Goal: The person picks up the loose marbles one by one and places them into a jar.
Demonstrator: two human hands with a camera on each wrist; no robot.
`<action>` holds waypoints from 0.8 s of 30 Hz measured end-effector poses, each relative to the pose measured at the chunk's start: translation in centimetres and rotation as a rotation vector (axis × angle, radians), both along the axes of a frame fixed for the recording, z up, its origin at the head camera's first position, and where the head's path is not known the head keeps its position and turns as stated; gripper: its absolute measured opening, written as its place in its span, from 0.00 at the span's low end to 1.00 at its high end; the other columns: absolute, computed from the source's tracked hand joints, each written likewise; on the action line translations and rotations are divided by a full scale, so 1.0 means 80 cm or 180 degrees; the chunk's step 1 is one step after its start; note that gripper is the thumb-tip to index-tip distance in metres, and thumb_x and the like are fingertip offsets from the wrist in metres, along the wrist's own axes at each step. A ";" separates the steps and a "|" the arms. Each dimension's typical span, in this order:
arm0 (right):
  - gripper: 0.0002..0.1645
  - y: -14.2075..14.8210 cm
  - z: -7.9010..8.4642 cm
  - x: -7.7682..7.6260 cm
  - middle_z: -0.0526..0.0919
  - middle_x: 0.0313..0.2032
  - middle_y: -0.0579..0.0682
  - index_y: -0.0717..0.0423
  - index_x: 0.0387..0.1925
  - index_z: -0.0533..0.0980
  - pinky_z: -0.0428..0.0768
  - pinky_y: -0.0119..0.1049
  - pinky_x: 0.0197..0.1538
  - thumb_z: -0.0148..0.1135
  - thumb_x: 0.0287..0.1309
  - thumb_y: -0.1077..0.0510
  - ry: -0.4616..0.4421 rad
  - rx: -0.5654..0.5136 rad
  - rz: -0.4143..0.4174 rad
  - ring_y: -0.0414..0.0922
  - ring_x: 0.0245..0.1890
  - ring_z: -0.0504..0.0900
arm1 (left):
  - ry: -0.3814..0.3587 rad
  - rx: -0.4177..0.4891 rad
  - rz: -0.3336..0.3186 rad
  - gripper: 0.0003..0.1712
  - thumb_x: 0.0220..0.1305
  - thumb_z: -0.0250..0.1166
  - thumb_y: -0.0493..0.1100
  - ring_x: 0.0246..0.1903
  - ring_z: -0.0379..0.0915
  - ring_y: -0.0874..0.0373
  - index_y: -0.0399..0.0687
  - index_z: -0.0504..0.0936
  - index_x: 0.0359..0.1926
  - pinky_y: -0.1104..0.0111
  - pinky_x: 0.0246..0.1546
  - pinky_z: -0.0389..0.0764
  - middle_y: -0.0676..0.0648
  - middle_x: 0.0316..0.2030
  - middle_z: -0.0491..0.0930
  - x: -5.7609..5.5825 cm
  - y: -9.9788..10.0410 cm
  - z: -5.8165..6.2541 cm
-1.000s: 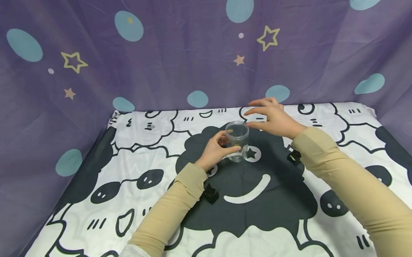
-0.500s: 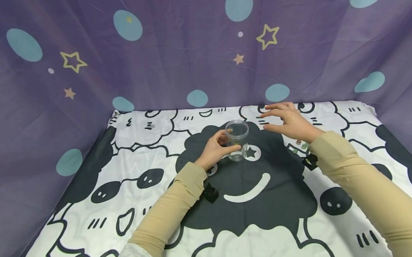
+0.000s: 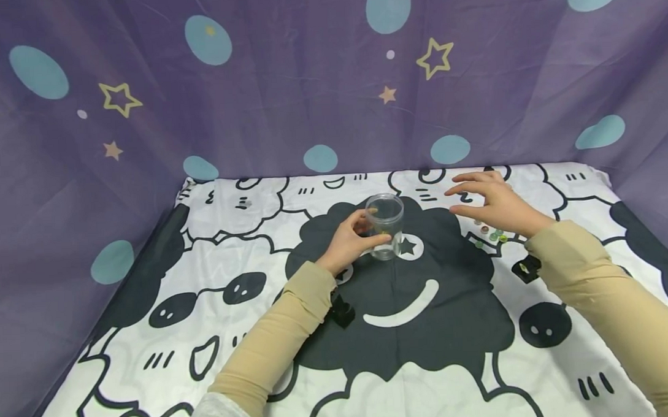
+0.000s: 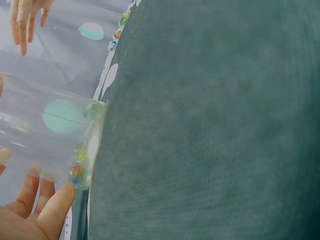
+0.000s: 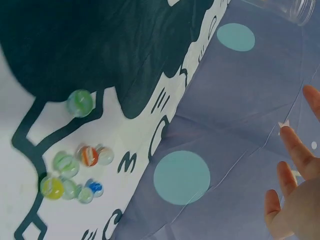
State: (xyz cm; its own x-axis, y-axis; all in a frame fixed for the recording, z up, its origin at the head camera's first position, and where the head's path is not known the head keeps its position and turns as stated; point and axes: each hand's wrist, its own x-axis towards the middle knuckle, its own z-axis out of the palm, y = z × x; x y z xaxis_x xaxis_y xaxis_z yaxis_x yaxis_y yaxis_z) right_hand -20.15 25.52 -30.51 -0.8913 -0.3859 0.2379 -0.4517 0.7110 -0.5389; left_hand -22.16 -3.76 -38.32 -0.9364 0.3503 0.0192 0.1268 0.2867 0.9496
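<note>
My left hand [image 3: 350,241] grips a clear plastic jar [image 3: 386,222], thumb on the near side and fingers round the left. The jar stands upright and lidless on the cloth. A few marbles [image 4: 80,152] lie at its bottom in the left wrist view. My right hand [image 3: 496,200] hovers to the right of the jar, fingers spread and nothing between them. Below it on the cloth sits a loose cluster of glass marbles [image 3: 495,235]. Close up in the right wrist view are green ones, an orange-striped marble [image 5: 88,156], a yellow marble [image 5: 52,187] and a blue marble [image 5: 95,187].
A black-and-white cartoon sheep cloth [image 3: 396,347] covers the table. Behind its far edge hangs a purple curtain [image 3: 286,93] with blue ovals and stars. One green marble [image 5: 80,103] lies apart from the cluster.
My right hand has moved right, from beside the jar's rim to above the marbles. The marbles, hidden earlier by that arm, have come into view. The left hand and jar stay put.
</note>
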 end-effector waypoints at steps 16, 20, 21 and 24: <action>0.20 0.038 0.000 0.008 0.67 0.62 0.65 0.59 0.50 0.79 0.65 0.55 0.49 0.66 0.56 0.57 -0.0130 0.0138 -0.0186 0.66 0.60 0.56 | -0.0054 -0.0057 0.0015 0.35 0.55 0.71 0.46 0.60 0.68 0.51 0.60 0.69 0.64 0.58 0.59 0.75 0.45 0.55 0.72 0.001 0.000 0.001; 0.20 0.045 -0.003 0.009 0.68 0.61 0.66 0.60 0.49 0.79 0.65 0.54 0.49 0.67 0.55 0.57 -0.0142 0.0216 -0.0197 0.67 0.60 0.57 | -0.0098 -0.0054 -0.0011 0.36 0.55 0.71 0.45 0.61 0.67 0.49 0.59 0.68 0.65 0.57 0.60 0.74 0.44 0.56 0.71 0.003 0.000 0.004; 0.20 0.048 -0.004 0.008 0.68 0.61 0.66 0.60 0.49 0.79 0.65 0.54 0.48 0.68 0.54 0.57 -0.0148 0.0240 -0.0203 0.67 0.60 0.57 | -0.0092 -0.0052 -0.0027 0.36 0.56 0.71 0.44 0.61 0.66 0.48 0.57 0.68 0.65 0.57 0.60 0.74 0.43 0.56 0.71 0.006 0.000 0.009; 0.20 0.056 -0.009 0.008 0.68 0.61 0.67 0.61 0.48 0.80 0.65 0.54 0.48 0.69 0.52 0.57 -0.0134 0.0298 -0.0188 0.67 0.59 0.58 | -0.0122 -0.0041 -0.0066 0.36 0.57 0.70 0.42 0.62 0.66 0.46 0.52 0.67 0.66 0.56 0.60 0.74 0.40 0.57 0.70 0.015 0.000 0.024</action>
